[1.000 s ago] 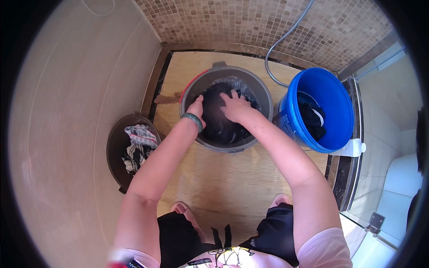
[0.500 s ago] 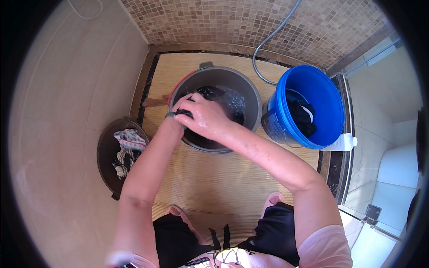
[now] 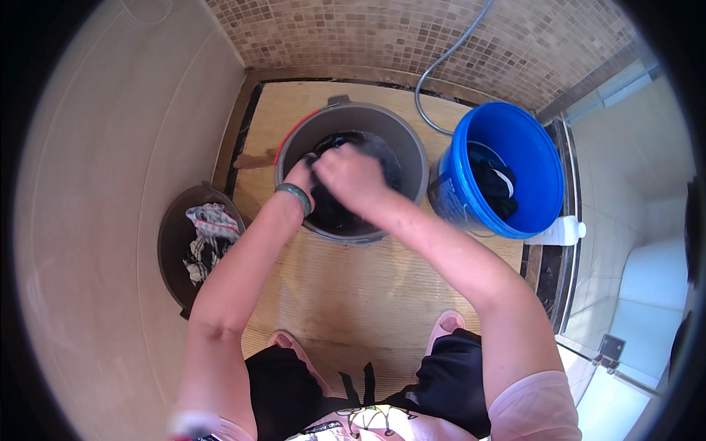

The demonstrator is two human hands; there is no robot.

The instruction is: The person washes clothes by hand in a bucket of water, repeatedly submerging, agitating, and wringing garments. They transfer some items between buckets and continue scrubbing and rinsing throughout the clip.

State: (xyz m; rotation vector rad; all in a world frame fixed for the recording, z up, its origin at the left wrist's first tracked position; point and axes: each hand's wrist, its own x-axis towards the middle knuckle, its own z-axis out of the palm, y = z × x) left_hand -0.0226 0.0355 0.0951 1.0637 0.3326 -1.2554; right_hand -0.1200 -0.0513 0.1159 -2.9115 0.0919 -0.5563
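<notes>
A grey bucket (image 3: 404,121) with a red handle stands in front of me, with dark water and black cloth (image 3: 334,213) inside. Both my hands are down within its rim, close together. My left hand (image 3: 300,178), a green bangle on its wrist, is closed on a dark piece of the cloth at the bucket's left side. Right beside it, my right hand (image 3: 348,176) is smeared by motion but looks fisted on the same black cloth. Its fingertips are hidden, and most of the cloth merges with the dark water.
To the right stands a blue bucket (image 3: 462,173) with black clothing in it, and a white bottle (image 3: 566,231) behind it. A brown basin (image 3: 173,246) of patterned clothes sits at the left wall. A grey hose (image 3: 441,62) hangs along the tiled wall. Yellowish matting (image 3: 334,294) covers the floor.
My right hand has moved off my left wrist, uncovering the bangle, and now sits to the right of the left hand. The black cloth between them has shifted.
</notes>
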